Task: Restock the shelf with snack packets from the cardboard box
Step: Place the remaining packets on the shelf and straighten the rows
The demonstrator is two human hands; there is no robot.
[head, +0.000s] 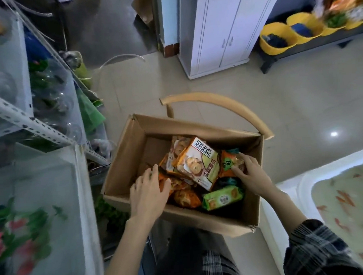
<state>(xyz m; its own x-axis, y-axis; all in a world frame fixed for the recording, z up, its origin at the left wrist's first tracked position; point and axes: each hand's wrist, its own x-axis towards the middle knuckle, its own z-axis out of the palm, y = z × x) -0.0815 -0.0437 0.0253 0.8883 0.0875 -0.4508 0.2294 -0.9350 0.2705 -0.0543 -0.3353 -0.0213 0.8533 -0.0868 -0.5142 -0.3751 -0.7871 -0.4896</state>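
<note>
An open cardboard box (122,163) sits below me on a wooden chair and holds several snack packets. A cream and green biscuit packet (199,162) lies on top in the middle. A green packet (222,197) lies at the near side. My left hand (149,195) reaches into the box's left part with its fingers resting on an orange packet (183,196). My right hand (250,173) grips an orange and green packet (229,162) at the box's right side. The metal shelf (25,122) stands at the left.
The chair's curved wooden back (227,104) rises behind the box. A white cabinet (222,27) stands at the back, with yellow baskets (276,36) on a low rack to its right. A white tank with orange fish (348,200) is at the right. Tiled floor lies between them.
</note>
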